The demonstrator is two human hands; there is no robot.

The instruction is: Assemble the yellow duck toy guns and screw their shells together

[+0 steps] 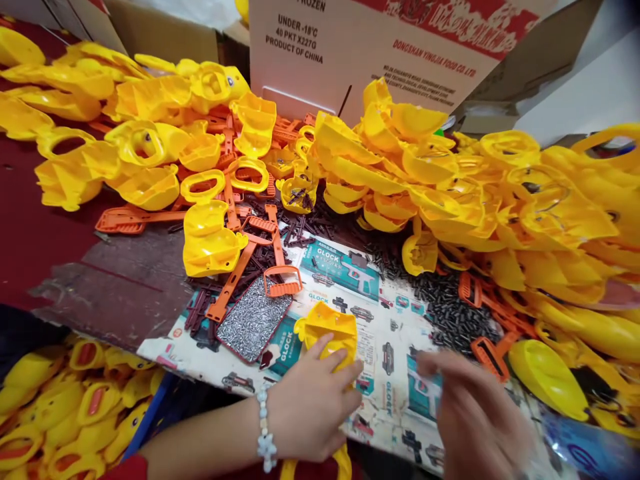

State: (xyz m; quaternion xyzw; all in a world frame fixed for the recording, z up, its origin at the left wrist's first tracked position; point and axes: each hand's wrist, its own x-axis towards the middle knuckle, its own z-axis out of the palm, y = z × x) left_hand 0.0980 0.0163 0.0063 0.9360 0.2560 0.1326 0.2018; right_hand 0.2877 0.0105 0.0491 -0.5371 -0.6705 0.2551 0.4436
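Note:
My left hand (323, 393), with a beaded bracelet at the wrist, lies over a yellow plastic shell (333, 328) at the board's front edge, its fingers wrapped on it. The shell's hollow side faces up. Blurred by motion, my right hand (473, 407) is to the right above the printed board (383, 363); whether its fingertips pinch anything cannot be made out. A tray of small silver screws (255, 320) lies left of the shell. Orange slotted strips (235, 277) and another yellow shell (210, 240) are behind that tray. Small dark cylinders (450, 310) are heaped at the right.
Yellow shells (150, 100) are piled at the back left and more (540, 200) at the right. A printed carton (350, 53) stands behind. At the lower left, a blue-edged container (155, 410) holds several yellow ducks (55, 407). Clear plastic (585, 443) lies lower right.

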